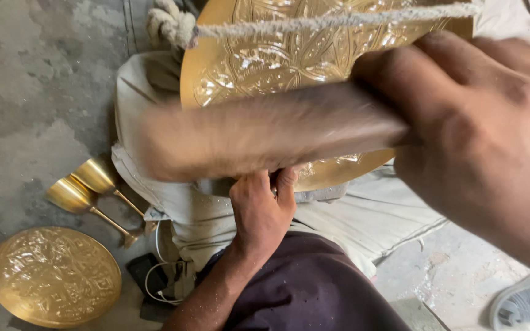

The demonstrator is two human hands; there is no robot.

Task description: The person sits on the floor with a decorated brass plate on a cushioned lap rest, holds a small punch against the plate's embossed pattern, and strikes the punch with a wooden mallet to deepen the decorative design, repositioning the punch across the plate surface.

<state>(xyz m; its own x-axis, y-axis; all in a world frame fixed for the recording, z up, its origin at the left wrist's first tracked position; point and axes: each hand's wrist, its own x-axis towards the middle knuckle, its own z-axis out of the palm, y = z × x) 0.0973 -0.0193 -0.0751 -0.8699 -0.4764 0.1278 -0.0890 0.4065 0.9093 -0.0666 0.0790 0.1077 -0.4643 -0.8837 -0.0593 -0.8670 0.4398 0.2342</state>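
Right hand (480,141) is wrapped tight around one end of a blurred brown tool (265,138), laid across a big embossed brass plate (289,55). Left hand (262,211) is closed on the plate's lower rim, propping it tilted on the lap over pale cloth (338,214). A frayed cord (332,21) crosses the plate's top edge.

I judge the plate stiff, fairly heavy and slick, its raised pattern easy to scuff; the rim is the sound place to hold it.

On the floor (32,92) to the left lie two brass goblets (90,187) on their sides, and a smaller embossed plate (53,276) just below them. No packages, labels or signs show.
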